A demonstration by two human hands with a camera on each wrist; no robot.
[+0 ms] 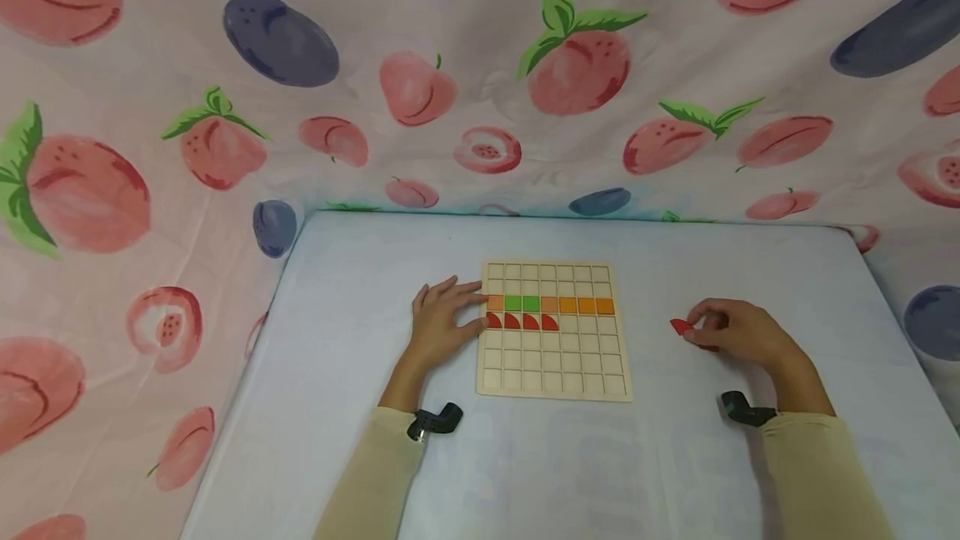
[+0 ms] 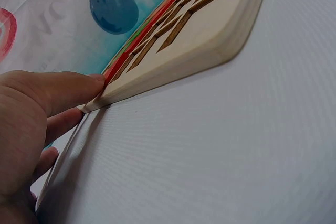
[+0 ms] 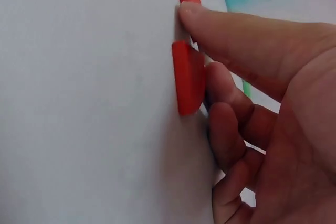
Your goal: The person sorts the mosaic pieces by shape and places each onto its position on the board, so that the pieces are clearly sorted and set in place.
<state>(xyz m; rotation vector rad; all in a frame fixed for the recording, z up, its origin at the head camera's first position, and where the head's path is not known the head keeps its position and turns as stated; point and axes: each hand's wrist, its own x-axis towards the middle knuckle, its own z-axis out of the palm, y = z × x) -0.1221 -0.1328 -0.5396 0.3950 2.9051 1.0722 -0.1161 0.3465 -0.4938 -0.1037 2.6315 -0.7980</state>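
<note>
A square wooden grid board [image 1: 553,363] lies on the white table. One row holds orange and green square tiles [image 1: 531,304]; just below it, several red quarter-circle tiles [image 1: 531,322] sit in the cells from the left. My left hand [image 1: 441,325] rests at the board's left edge, fingers extended, the thumb [image 2: 73,90] against the rim beside the red row. Right of the board, my right hand [image 1: 738,332] pinches a red quarter-circle tile [image 1: 681,326] between thumb and a finger hidden behind it. A second red tile [image 3: 188,80] is close by the curled fingers.
A white cloth covers the table [image 1: 555,473], and a fruit-print curtain [image 1: 450,15] hangs behind it and along the sides. Black wrist cameras [image 1: 437,421] are strapped to both wrists. Light sleeves [image 1: 821,465] cover the forearms.
</note>
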